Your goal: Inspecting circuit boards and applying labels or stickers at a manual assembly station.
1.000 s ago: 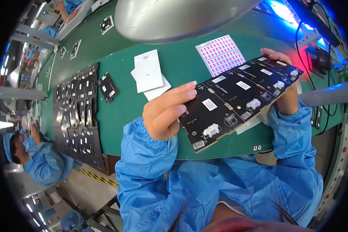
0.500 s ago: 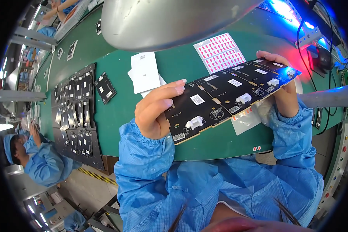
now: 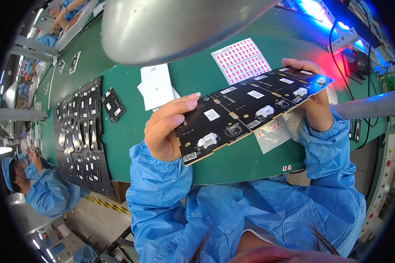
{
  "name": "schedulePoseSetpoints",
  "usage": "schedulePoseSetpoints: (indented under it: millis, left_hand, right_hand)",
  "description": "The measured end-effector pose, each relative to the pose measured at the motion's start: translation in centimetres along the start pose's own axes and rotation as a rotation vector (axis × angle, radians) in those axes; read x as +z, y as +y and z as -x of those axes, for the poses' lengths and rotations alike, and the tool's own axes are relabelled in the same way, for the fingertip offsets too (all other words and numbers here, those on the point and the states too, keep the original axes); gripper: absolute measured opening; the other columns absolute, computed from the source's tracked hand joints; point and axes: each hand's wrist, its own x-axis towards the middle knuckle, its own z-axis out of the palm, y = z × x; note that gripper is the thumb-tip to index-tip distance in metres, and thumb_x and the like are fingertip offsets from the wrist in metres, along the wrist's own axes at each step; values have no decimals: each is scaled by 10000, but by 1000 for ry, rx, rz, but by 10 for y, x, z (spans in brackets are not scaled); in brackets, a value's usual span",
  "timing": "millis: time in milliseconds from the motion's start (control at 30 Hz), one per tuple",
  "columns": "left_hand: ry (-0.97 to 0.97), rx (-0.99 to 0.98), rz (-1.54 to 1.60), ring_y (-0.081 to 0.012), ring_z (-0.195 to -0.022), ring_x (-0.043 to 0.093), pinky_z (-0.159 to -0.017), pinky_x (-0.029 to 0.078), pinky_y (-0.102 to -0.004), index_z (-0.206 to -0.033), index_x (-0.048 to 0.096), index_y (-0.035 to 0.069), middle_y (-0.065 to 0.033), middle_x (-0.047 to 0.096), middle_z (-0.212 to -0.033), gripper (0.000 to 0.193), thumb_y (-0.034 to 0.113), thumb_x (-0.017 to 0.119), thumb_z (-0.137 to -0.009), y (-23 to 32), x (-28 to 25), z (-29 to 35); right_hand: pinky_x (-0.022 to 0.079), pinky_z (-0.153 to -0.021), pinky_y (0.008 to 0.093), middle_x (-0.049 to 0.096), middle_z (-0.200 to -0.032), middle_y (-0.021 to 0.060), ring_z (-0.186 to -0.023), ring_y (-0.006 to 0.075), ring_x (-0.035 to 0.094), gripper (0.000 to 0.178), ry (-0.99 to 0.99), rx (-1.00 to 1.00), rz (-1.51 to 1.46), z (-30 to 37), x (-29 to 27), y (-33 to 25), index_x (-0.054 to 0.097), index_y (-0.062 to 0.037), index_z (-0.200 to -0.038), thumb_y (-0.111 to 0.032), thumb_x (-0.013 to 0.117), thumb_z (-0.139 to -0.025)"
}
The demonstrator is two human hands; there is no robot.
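A long black circuit board panel (image 3: 254, 106) is held between my two hands, tilted above the green bench. White connectors and small white labels sit on its upper face. My left hand (image 3: 166, 125) grips the near-left end, its fingertips over the top edge. Around the far-right end my right hand (image 3: 316, 103) is closed, with fingers along the back edge and the palm underneath. Under the panel, partly hidden, lies a clear plastic bag (image 3: 272, 135) with red-and-white stickers. Beyond the panel is a sheet of red arrow stickers (image 3: 241, 60).
White paper sheets (image 3: 157, 87) lie left of the sticker sheet. Farther left, a single black board (image 3: 113, 105) rests beside a black tray (image 3: 105, 175) of several small boards. A metal lamp hood (image 3: 171, 30) hangs overhead. A co-worker (image 3: 41, 186) in blue sits at far left.
The view has shifted, so the bench and its things appear slightly further left. Both hands keep hold of the circuit board panel, whose tilt looks nearly the same.
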Motion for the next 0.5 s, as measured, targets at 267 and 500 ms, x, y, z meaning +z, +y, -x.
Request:
schedulePoseSetpoints:
  millis: [267,500]
  left_hand:
    - [-55,-55,17,-423,-924,580,-748,543,-489,-1060,397,24,-292,522,-979,220,-32,451,-853,10,0,-3]
    - [-23,2,-231,-375,-867,600,-751,543,-429,-1056,401,61,-246,537,-994,341,-12,592,-783,8,-6,-2]
  right_hand:
    - [365,-970,335,436,-1254,137,-1121,209,460,552,-5,-13,28,1,-1,1,401,-11,-1209,-13,632,-708]
    - [345,-984,340,407,-1277,135,-1157,208,434,554,-42,-1,-42,-2,7,-3,383,-21,-1217,-34,642,-728]
